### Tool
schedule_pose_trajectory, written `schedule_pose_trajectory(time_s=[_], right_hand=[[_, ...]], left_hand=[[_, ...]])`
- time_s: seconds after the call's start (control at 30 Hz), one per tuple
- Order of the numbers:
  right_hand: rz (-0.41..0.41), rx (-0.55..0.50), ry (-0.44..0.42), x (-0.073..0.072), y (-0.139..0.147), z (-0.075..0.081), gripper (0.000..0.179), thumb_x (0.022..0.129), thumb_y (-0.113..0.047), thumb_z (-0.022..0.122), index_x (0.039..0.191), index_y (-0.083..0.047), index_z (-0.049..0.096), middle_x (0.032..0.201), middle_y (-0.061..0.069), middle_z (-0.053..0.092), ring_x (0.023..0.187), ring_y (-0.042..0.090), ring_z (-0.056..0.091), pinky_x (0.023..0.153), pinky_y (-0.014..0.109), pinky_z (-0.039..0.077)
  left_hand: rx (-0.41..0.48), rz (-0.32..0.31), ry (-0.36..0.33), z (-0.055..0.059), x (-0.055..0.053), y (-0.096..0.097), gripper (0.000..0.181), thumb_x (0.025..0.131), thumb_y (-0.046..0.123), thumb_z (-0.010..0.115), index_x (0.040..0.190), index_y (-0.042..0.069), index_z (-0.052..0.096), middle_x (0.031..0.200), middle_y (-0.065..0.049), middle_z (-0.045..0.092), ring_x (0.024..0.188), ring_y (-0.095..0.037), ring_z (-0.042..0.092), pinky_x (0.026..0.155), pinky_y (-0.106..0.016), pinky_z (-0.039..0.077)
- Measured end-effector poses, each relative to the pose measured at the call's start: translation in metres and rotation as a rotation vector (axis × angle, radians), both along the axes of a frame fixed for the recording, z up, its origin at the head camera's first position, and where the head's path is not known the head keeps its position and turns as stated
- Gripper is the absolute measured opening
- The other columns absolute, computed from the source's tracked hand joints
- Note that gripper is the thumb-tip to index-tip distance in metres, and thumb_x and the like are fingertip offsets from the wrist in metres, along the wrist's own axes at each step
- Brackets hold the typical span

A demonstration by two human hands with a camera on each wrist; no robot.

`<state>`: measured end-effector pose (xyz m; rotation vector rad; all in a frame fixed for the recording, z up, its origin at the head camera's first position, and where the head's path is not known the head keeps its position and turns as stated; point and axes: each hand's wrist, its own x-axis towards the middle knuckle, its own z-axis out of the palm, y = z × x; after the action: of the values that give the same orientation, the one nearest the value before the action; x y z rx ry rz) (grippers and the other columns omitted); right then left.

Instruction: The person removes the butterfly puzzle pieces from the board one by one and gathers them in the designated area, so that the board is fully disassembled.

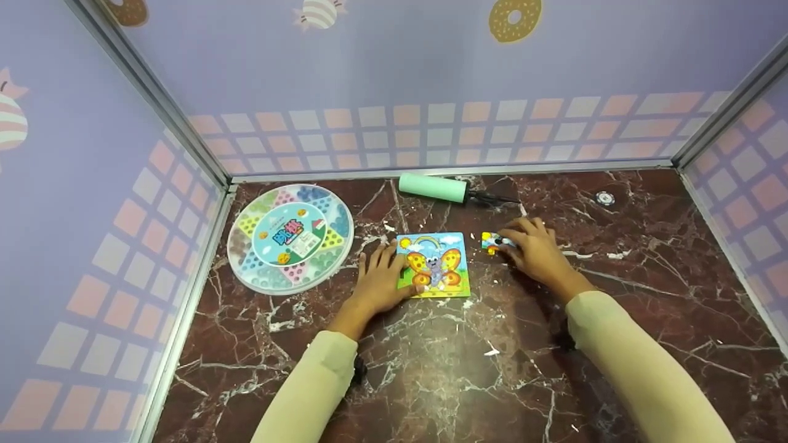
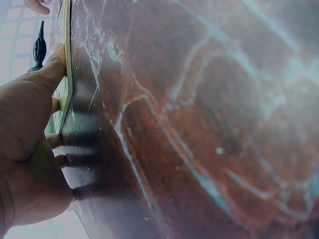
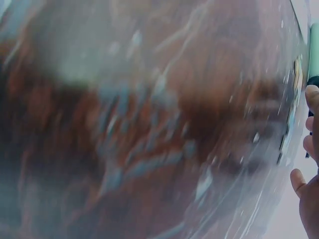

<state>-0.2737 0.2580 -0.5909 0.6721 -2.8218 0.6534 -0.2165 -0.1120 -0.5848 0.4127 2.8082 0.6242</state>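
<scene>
A square butterfly jigsaw puzzle [image 1: 434,261] lies flat on the table. My left hand [image 1: 380,280] rests at its left side, thumb lying over the front left corner and the other fingers spread along the left edge. In the left wrist view the thumb [image 2: 57,62] presses on the board while the other fingertips touch the table. To the right of the puzzle are small colourful puzzle pieces [image 1: 489,240]. My right hand [image 1: 534,249] reaches over them from the right, its fingertips overlapping them in the head view; in the right wrist view the thumb [image 3: 297,180] stands apart from the fingers.
A round Chinese checkers board [image 1: 290,239] with marbles under a clear cover lies to the left. Behind the puzzle is a mint-green hand pump [image 1: 433,187] with a black nozzle. A poker chip [image 1: 605,198] lies at the back right. Patterned walls [image 1: 409,132] border the marbled table.
</scene>
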Motion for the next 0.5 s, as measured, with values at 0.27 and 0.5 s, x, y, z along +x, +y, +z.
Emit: schedule_pose_trajectory(time_s=[0.27,0.5], right_hand=[[0.025,0.023,-0.027,0.0,-0.025,0.003,0.041,0.103,-0.032,0.079,0.137,-0.008,0.077,0.14,0.017,0.067,0.128,0.043,0.057,0.099,0.071,0.047],[0.063,0.029,-0.038,0.0,-0.044,0.002,0.042,0.104,-0.036,0.078,0.139,-0.013,0.077,0.141,0.014,0.067,0.127,0.04,0.057,0.099,0.071,0.047]], left_hand=[[0.014,-0.004,0.004,-0.004,-0.001,0.0,0.058,0.101,0.061,0.071,0.136,0.016,0.059,0.186,-0.016,0.018,0.173,-0.043,0.012,0.137,-0.075,0.003],[-0.01,-0.005,0.017,-0.001,0.0,0.0,0.06,0.101,0.065,0.069,0.137,0.018,0.06,0.185,-0.015,0.02,0.172,-0.043,0.016,0.137,-0.075,0.006]])
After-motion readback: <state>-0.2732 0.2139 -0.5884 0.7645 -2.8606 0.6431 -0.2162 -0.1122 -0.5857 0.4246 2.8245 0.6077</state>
